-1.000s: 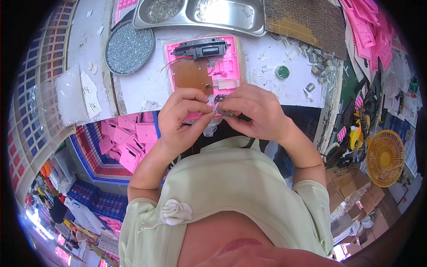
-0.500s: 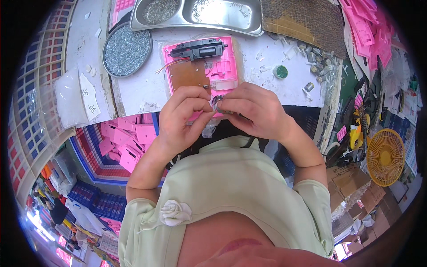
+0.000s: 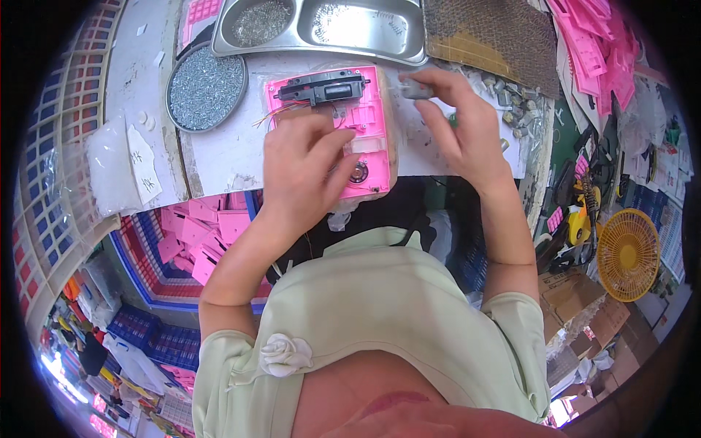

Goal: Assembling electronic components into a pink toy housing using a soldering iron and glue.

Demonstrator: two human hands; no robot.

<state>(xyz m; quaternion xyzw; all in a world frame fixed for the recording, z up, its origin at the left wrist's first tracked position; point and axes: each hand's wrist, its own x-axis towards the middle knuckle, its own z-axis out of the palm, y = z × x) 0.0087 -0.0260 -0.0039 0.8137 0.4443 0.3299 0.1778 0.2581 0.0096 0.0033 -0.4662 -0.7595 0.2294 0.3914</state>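
My left hand [image 3: 307, 164] lies over the left side of a pink plastic housing [image 3: 376, 179], its fingers curled. Whatever is beneath its fingertips is hidden, and the brown board cannot be seen there. A black plastic module [image 3: 325, 87] with thin red wires lies across the housing's far end. Beside my left thumb sits a small round speaker [image 3: 358, 172], with a translucent part [image 3: 365, 144] farther up. To the right, above the table, my right hand [image 3: 467, 128] pinches a small grey cylindrical part [image 3: 416, 90] between thumb and fingers.
A round dish of small metal screws [image 3: 207, 87] stands at the left, near a steel tray [image 3: 314, 45]. Several small metal and white parts [image 3: 522, 102] lie at the right by a brown mat [image 3: 496, 36]. A crate of pink pieces [image 3: 153, 270] is below the table edge.
My right hand has moved off the speaker, right and away from me, and now holds the grey part. My left hand has shifted farther over the housing, covering where the board was.
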